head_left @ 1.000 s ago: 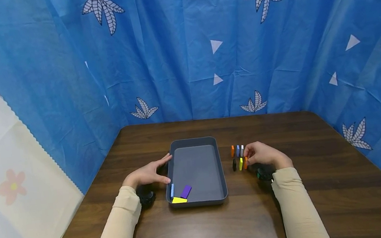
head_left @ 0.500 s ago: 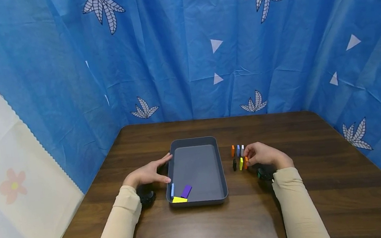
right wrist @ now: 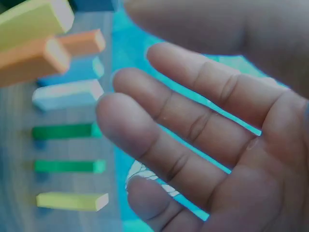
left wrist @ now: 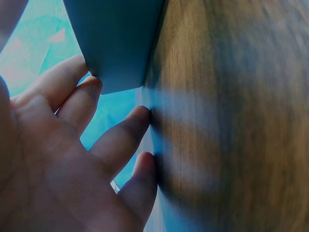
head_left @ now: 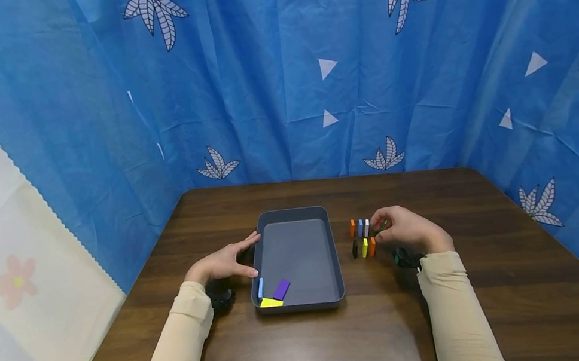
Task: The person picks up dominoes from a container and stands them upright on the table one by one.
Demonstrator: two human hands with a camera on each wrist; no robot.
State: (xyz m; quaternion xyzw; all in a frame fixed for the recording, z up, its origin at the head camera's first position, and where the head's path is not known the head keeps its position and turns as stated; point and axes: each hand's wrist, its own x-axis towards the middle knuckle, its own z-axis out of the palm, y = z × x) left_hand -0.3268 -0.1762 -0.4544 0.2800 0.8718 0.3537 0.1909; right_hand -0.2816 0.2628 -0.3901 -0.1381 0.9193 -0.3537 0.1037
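Note:
Beside the grey tray (head_left: 305,307), my left hand (head_left: 222,264) has its fingers spread, with the fingertips at the tray's left wall; in the left wrist view they are at the tray's corner (left wrist: 116,48). My right hand (head_left: 409,229) hovers just right of a standing orange block (head_left: 372,247), fingers loosely bent and holding nothing. Left of that block stand a yellow block (head_left: 365,247) and a black block (head_left: 354,249). Behind them are another orange block (head_left: 352,228), a blue block (head_left: 360,228) and a white block (head_left: 367,228). In the right wrist view, two green blocks (right wrist: 65,131) continue the back row.
Inside the tray's near left corner are a light blue block (head_left: 260,289), a yellow block (head_left: 272,302) and a purple block (head_left: 282,289). A yellow block (right wrist: 70,201) ends the back row. The brown table (head_left: 310,352) meets a blue curtain (head_left: 281,115) behind.
My right hand has let go of the front orange block and lifted slightly back and away to the right. That block stands in place. My left hand stays by the tray.

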